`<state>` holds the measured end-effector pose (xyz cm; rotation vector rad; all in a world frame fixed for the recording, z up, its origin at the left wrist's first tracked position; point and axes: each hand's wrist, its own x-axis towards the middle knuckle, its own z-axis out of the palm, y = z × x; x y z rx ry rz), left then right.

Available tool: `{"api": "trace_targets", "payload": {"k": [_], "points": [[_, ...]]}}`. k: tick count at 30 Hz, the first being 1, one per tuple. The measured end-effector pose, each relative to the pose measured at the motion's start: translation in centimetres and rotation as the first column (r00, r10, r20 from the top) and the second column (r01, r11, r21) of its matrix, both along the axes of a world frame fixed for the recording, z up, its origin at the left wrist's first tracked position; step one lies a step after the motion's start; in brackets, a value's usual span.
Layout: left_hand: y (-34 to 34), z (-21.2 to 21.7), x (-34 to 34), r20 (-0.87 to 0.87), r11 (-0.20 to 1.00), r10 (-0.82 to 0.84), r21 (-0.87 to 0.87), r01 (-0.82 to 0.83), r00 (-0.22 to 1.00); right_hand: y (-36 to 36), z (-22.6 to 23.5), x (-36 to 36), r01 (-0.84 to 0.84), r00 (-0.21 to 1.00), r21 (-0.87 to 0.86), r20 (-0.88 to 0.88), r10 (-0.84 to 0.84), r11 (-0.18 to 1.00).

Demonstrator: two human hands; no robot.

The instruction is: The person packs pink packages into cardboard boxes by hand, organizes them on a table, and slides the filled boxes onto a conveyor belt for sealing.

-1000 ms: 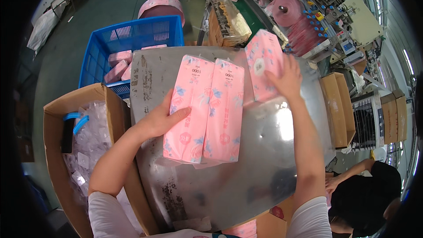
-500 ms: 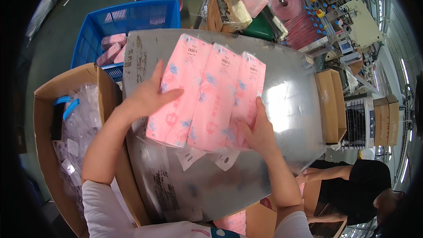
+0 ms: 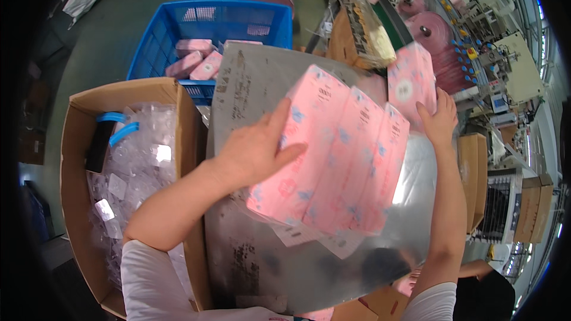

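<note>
Three pink soft packs point(image 3: 333, 160) lie side by side, tilted, on a shiny metal table point(image 3: 250, 83), partly inside a clear plastic bag point(image 3: 333, 238). My left hand point(image 3: 256, 148) rests flat on the leftmost pack, fingers spread. My right hand point(image 3: 439, 120) reaches to the far right and grips another pink pack point(image 3: 410, 83) at the table's far edge.
A cardboard box point(image 3: 77, 142) of clear plastic bags stands at the left. Behind it a blue crate point(image 3: 178, 24) holds several pink packs. Pink film rolls point(image 3: 428, 30) and machinery lie at the far right. Another person point(image 3: 493, 291) sits at the lower right beside brown cartons point(image 3: 470, 178).
My right hand has left the near edge of the three packs and reached to the far right, taking hold of a fourth pink pack. My left hand stays on the stack.
</note>
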<state>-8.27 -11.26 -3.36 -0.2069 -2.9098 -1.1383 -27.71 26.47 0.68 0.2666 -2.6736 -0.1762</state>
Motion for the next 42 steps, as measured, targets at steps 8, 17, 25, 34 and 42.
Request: {"api": "trace_targets", "payload": {"k": [8,17,25,34,42], "points": [[-0.3,1.0,0.0,0.119,0.999,-0.033,0.025,0.03,0.992,4.6,-3.3,-2.1,0.276,0.883,-0.505,0.469,-0.009,0.818],[-0.4,0.5,-0.1,0.135,0.998,-0.025,0.055,0.018,0.991,3.0,-3.1,9.2,0.372,0.796,-0.363,0.598,-0.092,0.854],[-3.2,1.5,-0.3,0.261,0.984,-0.037,0.177,-0.011,0.965,-5.0,-0.5,20.9,0.339,0.79,-0.416,0.613,-0.015,0.843],[-3.5,1.3,-0.1,0.241,0.983,-0.026,0.182,-0.019,0.97,0.8,3.8,6.3,-0.015,0.992,-0.291,0.114,0.05,0.957],[-2.4,1.9,-0.7,0.253,0.974,-0.037,0.227,-0.022,0.967,5.0,-4.0,-1.7,0.348,0.885,-0.285,0.415,-0.213,0.893]]}}
